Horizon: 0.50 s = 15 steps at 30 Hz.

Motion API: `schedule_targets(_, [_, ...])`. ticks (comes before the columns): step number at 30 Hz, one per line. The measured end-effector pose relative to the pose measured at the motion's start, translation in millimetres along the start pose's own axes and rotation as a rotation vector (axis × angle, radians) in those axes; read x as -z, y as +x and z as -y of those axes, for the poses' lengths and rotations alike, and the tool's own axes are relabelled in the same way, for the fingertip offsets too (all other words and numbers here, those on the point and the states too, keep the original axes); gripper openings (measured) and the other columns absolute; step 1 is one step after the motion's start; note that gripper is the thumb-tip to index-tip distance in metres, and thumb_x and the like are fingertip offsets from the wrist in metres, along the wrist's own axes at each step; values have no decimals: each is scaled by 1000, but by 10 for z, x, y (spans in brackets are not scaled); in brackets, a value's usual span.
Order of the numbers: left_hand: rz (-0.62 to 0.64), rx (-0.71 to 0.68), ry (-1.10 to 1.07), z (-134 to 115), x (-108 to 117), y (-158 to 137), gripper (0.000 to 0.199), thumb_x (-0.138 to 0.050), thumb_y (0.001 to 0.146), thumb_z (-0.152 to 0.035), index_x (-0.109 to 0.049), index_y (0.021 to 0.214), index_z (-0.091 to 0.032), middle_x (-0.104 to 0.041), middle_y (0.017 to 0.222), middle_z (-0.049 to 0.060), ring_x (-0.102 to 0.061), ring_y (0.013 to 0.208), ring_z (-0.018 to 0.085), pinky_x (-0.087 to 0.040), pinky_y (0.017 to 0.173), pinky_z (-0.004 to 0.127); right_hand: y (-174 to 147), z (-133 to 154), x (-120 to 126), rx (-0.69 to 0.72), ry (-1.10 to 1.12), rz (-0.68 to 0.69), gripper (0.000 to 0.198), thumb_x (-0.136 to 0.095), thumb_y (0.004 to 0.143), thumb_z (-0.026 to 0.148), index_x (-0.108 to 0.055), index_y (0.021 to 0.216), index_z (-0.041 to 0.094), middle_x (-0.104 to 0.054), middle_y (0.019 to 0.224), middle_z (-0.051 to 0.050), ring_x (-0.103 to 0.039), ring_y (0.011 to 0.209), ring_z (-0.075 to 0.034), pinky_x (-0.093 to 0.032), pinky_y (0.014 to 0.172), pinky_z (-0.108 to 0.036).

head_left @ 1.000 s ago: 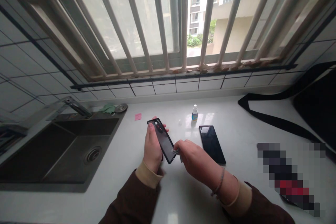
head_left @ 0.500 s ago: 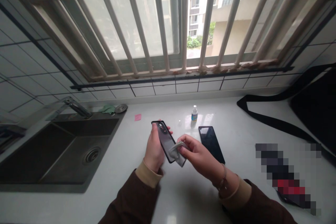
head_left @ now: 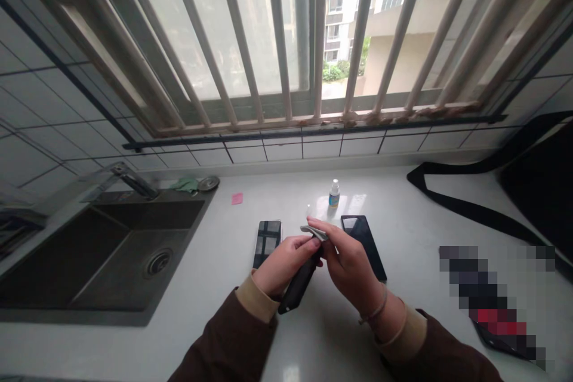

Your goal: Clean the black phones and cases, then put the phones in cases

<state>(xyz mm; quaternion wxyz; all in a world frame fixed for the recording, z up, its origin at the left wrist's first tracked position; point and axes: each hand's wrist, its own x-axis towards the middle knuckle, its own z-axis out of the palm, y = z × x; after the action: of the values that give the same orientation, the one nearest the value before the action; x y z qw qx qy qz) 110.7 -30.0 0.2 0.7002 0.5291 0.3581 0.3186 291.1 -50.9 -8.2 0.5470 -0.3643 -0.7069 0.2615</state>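
My left hand is closed around a black phone case, which is tilted and seen nearly edge-on. A thin grey cloth lies over the case's upper end, held by my right hand; those fingers are bent over it and partly hidden. Just behind my left hand a phone rests on the counter with its dark glossy face up, its lower part covered by the hand. Beyond my right wrist lies a second dark phone-like slab, partly covered by that hand.
A small white bottle with a blue label stands on the counter. Further left are a pink paper square and a sink with a faucet. A black bag with its strap lies right, near a pixelated object.
My left hand has turned the case from back-facing to edge-on and lowered it, uncovering the phone behind. My right hand has moved the cloth up onto the case's upper end.
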Motion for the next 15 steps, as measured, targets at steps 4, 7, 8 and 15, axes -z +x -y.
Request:
schedule_targets(4, [-4,-36,29,-42,5,-8,49,-70,98,-60,-77,102,-11,-74,97,11,-66,90,23,-50,85,34,16,-10,8,74,-99,8,46,-44,111,15,-63,150,29,-72,144,-8,-68,135,-25,-55,118,-49])
schedule_targets(7, [-49,-44,-44,-75,-10,-39,51,-71,97,-61,-77,103,-11,-74,94,12,-66,87,21,-49,78,31,31,-54,14,20,-172,-10,43,-44,111,17,-65,146,29,-77,135,-7,-74,126,-26,-46,126,-56])
schedule_targets(8, [-67,-36,-85,-79,-15,-47,52,-71,97,-62,-78,105,-11,-75,94,12,-66,86,21,-49,77,30,33,-66,13,-5,-185,-14,41,-44,111,18,-67,144,29,-78,132,-7,-75,122,-26,-44,127,-57])
schedule_targets(15, [-114,2,-278,-83,-34,-55,57,-72,96,-63,-79,112,-9,-78,99,16,-70,83,20,-54,76,28,45,-56,-9,-204,-162,-36,36,-44,111,27,-71,133,21,-79,123,-12,-78,109,-27,-65,96,-40])
